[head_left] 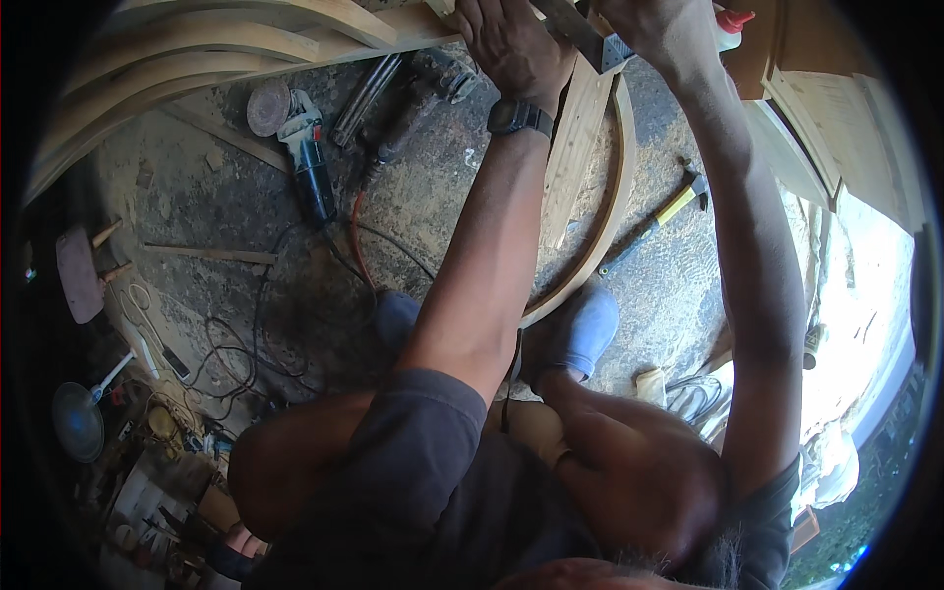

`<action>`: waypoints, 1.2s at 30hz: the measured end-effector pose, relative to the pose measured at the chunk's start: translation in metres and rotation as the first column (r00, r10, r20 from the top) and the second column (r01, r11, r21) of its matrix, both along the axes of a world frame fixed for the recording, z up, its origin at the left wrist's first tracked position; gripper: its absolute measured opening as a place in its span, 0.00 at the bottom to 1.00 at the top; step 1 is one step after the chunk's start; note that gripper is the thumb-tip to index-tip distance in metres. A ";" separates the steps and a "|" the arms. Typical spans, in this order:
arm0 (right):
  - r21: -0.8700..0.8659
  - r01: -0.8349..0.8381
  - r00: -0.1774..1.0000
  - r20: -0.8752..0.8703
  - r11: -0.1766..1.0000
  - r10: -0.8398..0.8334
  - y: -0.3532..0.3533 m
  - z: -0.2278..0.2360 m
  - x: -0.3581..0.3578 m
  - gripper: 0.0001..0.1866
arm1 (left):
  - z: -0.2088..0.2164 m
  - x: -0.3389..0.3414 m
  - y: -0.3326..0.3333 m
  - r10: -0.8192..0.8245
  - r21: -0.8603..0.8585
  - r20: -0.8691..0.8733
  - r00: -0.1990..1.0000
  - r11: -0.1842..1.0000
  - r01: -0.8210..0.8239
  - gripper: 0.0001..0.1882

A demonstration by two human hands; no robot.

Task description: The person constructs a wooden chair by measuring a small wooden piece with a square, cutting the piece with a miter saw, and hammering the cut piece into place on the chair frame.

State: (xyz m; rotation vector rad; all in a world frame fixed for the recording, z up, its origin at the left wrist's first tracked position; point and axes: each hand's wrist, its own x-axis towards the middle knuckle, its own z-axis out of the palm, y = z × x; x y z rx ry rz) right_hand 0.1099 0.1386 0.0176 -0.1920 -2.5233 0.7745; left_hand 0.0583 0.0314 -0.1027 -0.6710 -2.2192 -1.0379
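My left hand (513, 49), with a dark watch (519, 118) on its wrist, lies over light wood at the top edge, fingers stretched forward and partly cut off. My right hand (661, 28) is at the top edge too, its fingers out of the picture. Between the hands slants a dark flat metal bar (573, 31) with a dotted metal end (616, 52) beside my right hand; its kind I cannot make out. Below it, a straight wooden board (578, 147) runs toward me, with a curved wooden strip (623, 187) bowing round its right side.
Curved wooden pieces (206, 37) span the upper left. An angle grinder (307, 157), another corded power tool (408, 116) and cables (251, 334) lie on the dusty floor. A hammer (659, 218) lies right. A red-capped bottle (730, 29) stands by brown boards. Fingers or toes (242, 540) show lower left.
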 end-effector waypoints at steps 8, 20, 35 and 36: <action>-0.035 0.103 0.993 -0.057 0.994 -0.105 0.005 -0.002 0.003 0.15 | 0.002 0.001 0.002 0.003 0.010 0.005 1.000 1.000 -0.003 0.30; 0.326 -0.123 0.992 0.010 0.937 0.127 -0.045 -0.032 0.076 0.12 | 0.004 0.004 -0.005 -0.006 -0.030 0.031 1.000 1.000 0.007 0.29; 0.417 -0.081 0.995 -0.024 0.905 0.100 -0.045 -0.039 0.020 0.16 | 0.004 0.004 -0.003 0.000 -0.060 0.040 0.999 0.998 0.002 0.26; 0.427 -0.087 0.996 0.009 0.900 0.092 -0.046 -0.041 0.020 0.16 | 0.004 0.005 -0.003 -0.001 -0.056 0.040 0.999 0.998 0.003 0.26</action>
